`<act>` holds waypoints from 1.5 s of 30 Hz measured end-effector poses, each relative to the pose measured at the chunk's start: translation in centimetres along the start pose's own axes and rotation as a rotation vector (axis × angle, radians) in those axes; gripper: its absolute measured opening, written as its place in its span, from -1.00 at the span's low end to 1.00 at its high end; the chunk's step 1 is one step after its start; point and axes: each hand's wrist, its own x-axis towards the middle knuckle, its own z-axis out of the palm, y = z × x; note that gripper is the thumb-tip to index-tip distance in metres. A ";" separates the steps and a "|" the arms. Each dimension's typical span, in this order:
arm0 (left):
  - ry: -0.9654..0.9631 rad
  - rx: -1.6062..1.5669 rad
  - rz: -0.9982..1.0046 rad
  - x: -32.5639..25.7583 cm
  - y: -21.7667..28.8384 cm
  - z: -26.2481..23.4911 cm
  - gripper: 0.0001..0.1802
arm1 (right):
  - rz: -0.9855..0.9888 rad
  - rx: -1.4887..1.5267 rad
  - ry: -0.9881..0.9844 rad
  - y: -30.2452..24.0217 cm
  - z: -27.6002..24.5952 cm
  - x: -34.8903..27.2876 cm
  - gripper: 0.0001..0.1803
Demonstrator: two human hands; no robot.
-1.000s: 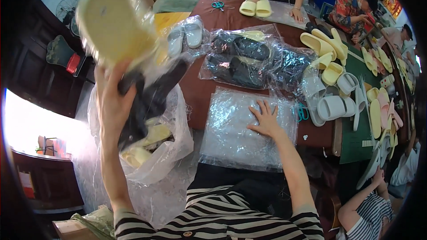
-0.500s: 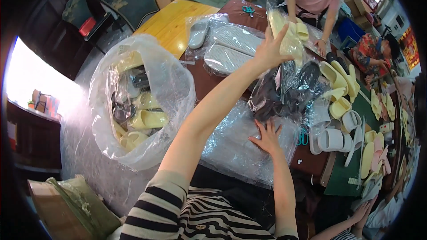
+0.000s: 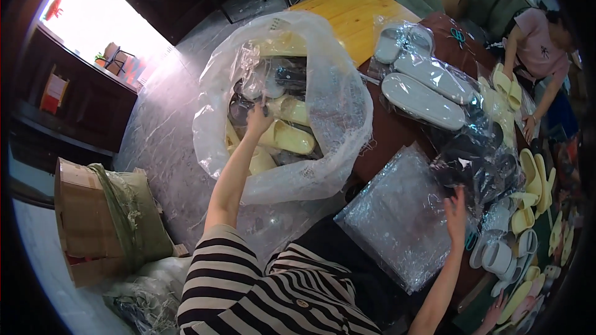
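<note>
Plastic sack: clear, open-mouthed, all around the left hand.
Left grip: fingers curled among yellow slippers; hold unclear.
Right hand: flat, open, on clear bags.

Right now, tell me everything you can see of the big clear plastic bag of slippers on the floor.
The big clear plastic bag is thin, crinkled, glossy film. It stands open on the grey floor against the edge of the brown table, its mouth rolled wide. Inside lie pale yellow slippers and some dark ones, loosely heaped. The left hand reaches into the opening among the slippers.
</note>
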 end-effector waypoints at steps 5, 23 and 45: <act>-0.151 0.121 -0.039 -1.3 2.7 5.0 0.45 | 0.134 0.100 0.328 0.7 -3.0 -0.5 -0.30; 0.137 0.526 0.519 1.6 1.1 0.8 -0.45 | 0.047 -0.269 0.098 -4.4 3.5 -6.7 -0.57; 0.731 0.199 1.294 -20.6 39.5 -18.6 -0.52 | -0.142 -0.280 0.350 0.3 5.7 -7.4 -0.57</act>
